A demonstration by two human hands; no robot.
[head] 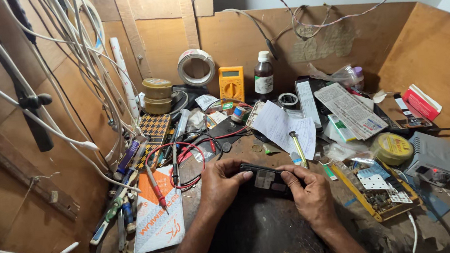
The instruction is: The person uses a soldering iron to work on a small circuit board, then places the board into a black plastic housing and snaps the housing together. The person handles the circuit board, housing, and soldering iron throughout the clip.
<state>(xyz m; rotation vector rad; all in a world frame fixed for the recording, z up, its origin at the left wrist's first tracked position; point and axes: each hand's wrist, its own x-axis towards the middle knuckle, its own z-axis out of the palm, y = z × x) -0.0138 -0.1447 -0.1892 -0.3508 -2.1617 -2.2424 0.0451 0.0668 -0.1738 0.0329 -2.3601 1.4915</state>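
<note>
We have the small dark rectangular phone body (265, 180) pinched between both hands near the middle of the scarred dark wooden worktop (256, 232) — our left hand (220, 182) grips its left end with the thumb laid along the top edge, and our right hand (309, 192) closes on its right end, fingers curled over the near side. It looks as though we are working at the open back, where a pale patch shows, so we judge a steady, even hold matters: keep the body low over the worktop, press with the thumbs rather than twist, and let neither end carry all the force. The yellow-handled screwdriver (298, 150) lies just behind our right hand on the white paper sheets (282, 127), close enough to reach. The red and black probe leads (177, 166) coil beside our left hand — we would keep them off the phone body.
</note>
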